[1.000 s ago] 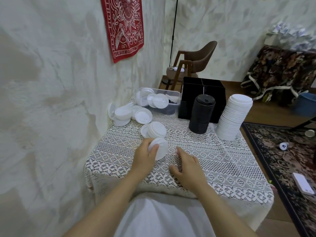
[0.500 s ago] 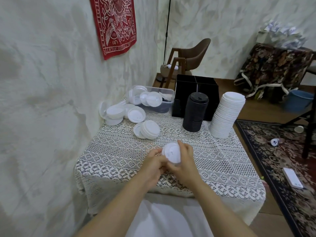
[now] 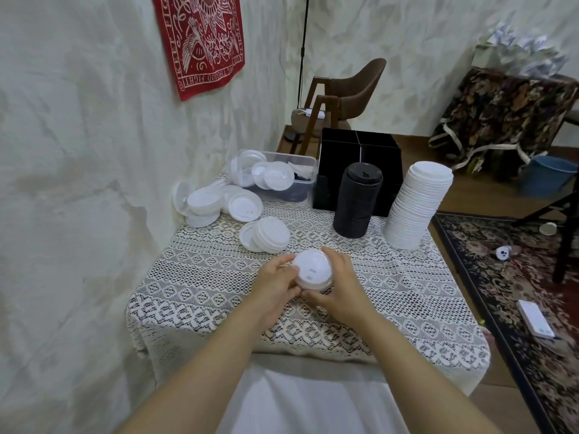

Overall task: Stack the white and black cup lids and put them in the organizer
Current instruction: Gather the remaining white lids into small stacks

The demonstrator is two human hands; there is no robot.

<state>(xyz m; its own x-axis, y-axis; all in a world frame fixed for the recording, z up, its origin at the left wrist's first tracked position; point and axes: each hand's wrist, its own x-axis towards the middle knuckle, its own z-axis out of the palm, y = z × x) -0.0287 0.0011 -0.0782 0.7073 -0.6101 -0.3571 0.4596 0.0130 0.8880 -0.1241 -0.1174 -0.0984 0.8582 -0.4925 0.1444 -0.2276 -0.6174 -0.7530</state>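
A small stack of white lids (image 3: 312,270) sits between my two hands over the lace-covered table (image 3: 219,277). My left hand (image 3: 277,286) grips its left side and my right hand (image 3: 343,286) curls round its right side. Beyond lie two loose white lids (image 3: 266,234), a heap of white lids (image 3: 216,202) by the wall, and more in a clear bin (image 3: 300,170). A tall stack of black lids (image 3: 357,203) and a leaning tall stack of white lids (image 3: 416,205) stand in front of the black organizer (image 3: 360,151).
The wall runs close along the table's left side. To the right the table drops to a patterned rug (image 3: 517,277) with a phone (image 3: 535,319) and small items. A brown chair (image 3: 341,98) stands behind the table.
My left hand brought a white lid from the left to the table's middle, my right hand lifted off the cloth to meet it, and both now hold the lids together.
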